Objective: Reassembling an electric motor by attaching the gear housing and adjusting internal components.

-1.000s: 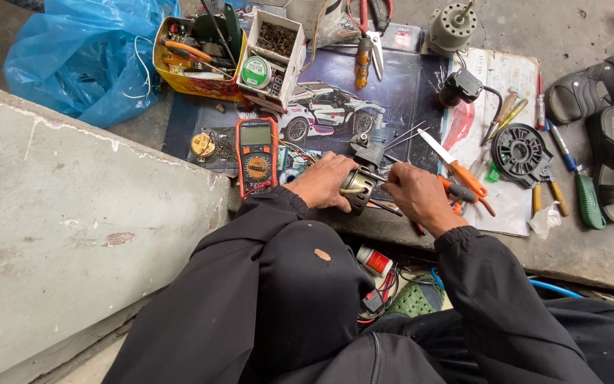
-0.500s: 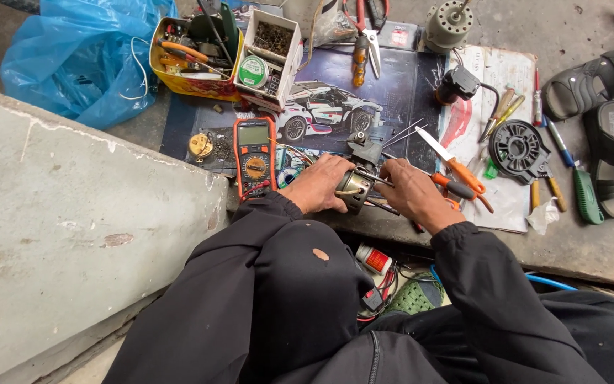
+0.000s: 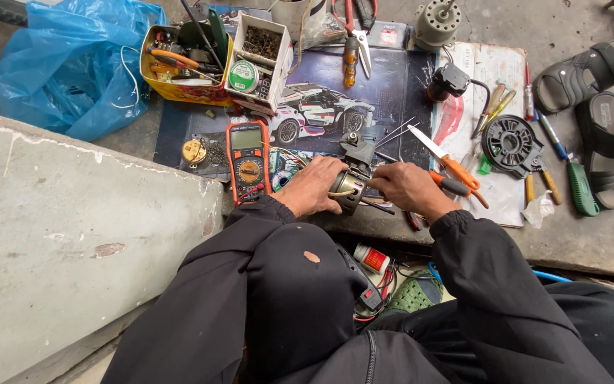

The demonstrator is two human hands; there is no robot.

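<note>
A small metal motor with copper windings lies on the dark poster mat in front of me. My left hand is wrapped around its left side. My right hand grips its right end, fingers closed at the motor's edge. A black plastic part sits just behind the motor. Both arms wear black sleeves.
An orange multimeter lies left of my hands. A yellow box of tools, a white box, pliers, an orange utility knife, screwdrivers, a black round cover, another motor, sandals, a blue bag and a concrete slab surround them.
Both hands with the motor have shifted slightly left and closer together; the view has tilted a little.
</note>
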